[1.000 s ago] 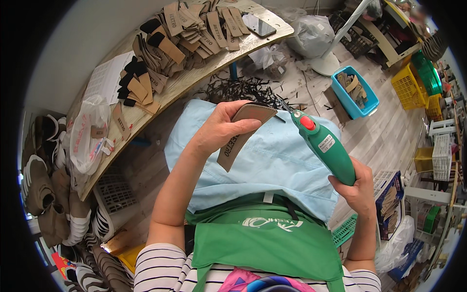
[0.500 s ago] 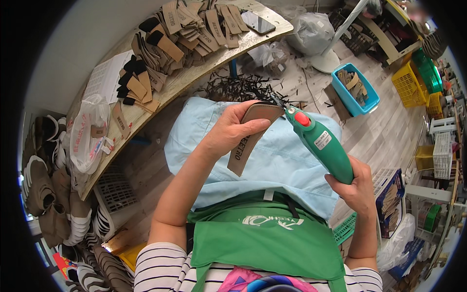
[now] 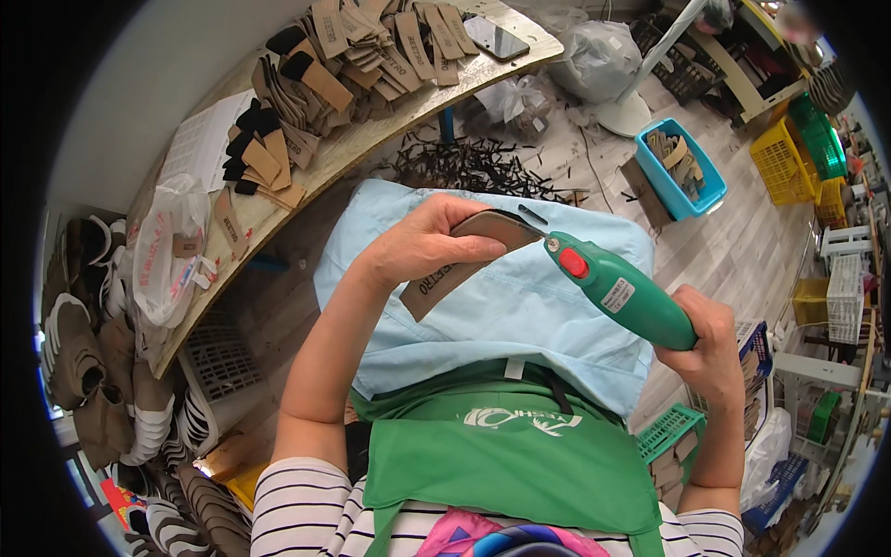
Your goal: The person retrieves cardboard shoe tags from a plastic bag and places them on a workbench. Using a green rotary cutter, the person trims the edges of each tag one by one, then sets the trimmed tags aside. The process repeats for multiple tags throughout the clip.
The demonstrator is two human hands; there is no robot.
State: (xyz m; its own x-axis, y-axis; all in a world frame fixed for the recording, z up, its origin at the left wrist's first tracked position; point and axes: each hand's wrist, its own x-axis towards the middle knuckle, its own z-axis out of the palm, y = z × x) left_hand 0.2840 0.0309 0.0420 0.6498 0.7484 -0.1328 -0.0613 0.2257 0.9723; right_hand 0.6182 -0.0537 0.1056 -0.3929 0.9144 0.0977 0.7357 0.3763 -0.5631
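I see the left hand (image 3: 422, 243) pinch the strip (image 3: 441, 286), likely steadying its edge for the tool (image 3: 624, 295) the right hand (image 3: 709, 348) clasps.

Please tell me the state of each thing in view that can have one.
Left hand: closed on the tan strip.
Right hand: closed around the green tool.
Tan strip: bent, held.
Green tool: held at the strip's edge; running or not, unclear.
Phone: flat on the table.
Blue bin: open, tan pieces inside.
Black scraps: scattered on the floor.
Light-blue cloth: spread out, creased.
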